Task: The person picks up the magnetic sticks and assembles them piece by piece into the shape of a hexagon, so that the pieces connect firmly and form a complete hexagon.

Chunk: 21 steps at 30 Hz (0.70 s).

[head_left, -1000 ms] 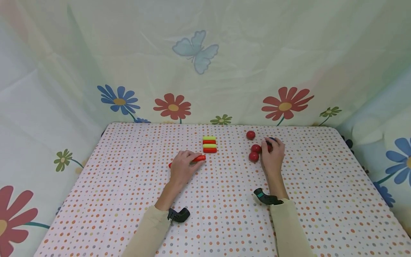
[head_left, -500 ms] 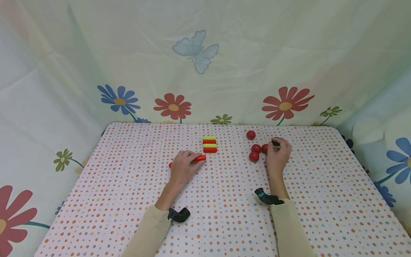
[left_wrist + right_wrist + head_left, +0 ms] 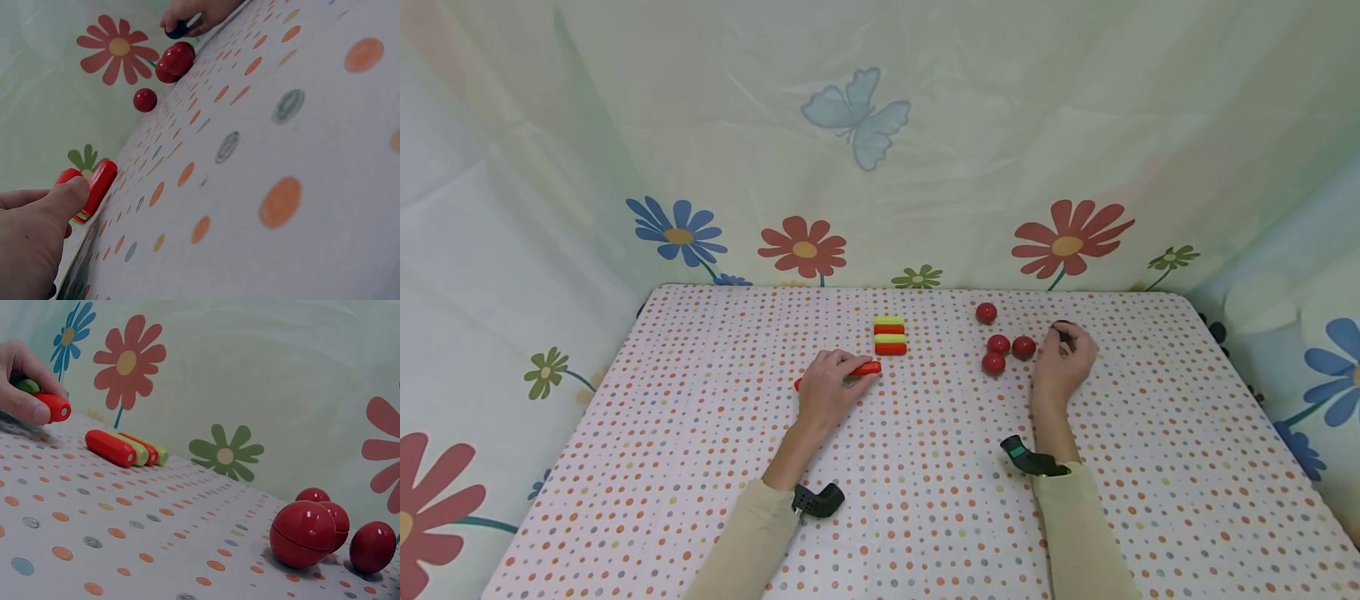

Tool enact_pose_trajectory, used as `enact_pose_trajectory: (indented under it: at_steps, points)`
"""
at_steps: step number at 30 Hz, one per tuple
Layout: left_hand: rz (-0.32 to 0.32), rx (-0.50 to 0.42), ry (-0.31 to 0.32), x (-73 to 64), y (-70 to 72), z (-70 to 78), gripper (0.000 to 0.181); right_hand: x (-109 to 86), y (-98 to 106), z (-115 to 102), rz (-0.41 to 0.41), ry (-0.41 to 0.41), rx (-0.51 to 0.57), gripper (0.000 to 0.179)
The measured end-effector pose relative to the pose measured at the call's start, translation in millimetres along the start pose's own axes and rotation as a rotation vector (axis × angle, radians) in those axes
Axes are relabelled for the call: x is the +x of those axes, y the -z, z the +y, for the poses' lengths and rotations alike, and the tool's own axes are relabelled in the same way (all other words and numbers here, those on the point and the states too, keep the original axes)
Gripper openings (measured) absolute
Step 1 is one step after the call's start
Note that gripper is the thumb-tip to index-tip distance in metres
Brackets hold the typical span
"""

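Observation:
My left hand [image 3: 829,387] grips a red rounded stick [image 3: 867,368] from above, its two ends showing past the fingers. In the right wrist view a green bit [image 3: 27,386] shows beside that stick, between the fingers. Just beyond lies a row of red sticks [image 3: 891,349] and yellow-green sticks [image 3: 890,320], side by side. My right hand [image 3: 1063,367] pinches a small dark blue round piece [image 3: 177,29] between thumb and fingers, partly hidden in the head view. Left of it sit several shiny red balls [image 3: 1023,347]; one shows a seam [image 3: 303,533] round its middle.
The table [image 3: 925,500] wears a white cloth with coloured dots. A flowered curtain [image 3: 955,167] hangs behind its far edge and at both sides. One red ball [image 3: 986,312] sits apart, nearer the far edge. Each wrist wears a black camera [image 3: 1033,458].
My right hand has moved right with the dark blue round piece, away from the red balls, uncovering the rightmost one. My left hand has stayed in place with the red stick.

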<state>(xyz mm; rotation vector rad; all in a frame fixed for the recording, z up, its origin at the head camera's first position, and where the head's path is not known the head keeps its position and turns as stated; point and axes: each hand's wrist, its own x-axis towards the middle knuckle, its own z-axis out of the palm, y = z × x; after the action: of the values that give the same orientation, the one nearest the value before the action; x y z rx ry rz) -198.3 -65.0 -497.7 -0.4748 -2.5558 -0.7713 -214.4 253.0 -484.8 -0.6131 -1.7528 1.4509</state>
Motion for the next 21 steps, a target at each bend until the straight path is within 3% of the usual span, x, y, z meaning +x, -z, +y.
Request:
enact_pose_trajectory:
  at_steps: [8, 15, 21]
  points:
    - [0.009, -0.009, -0.004, 1.1, 0.8, 0.0, 0.032, -2.6, 2, -7, 0.026, 0.042, 0.183, 0.032]
    - [-0.005, -0.02, 0.011, 1.1, 1.8, 0.1, 0.032, -7.6, -2, -8, -0.029, 0.141, 0.187, 0.042]
    - [-0.011, -0.02, 0.017, 0.0, 1.8, 0.1, 0.033, -13.7, -6, -11, -0.068, 0.213, 0.164, 0.04]
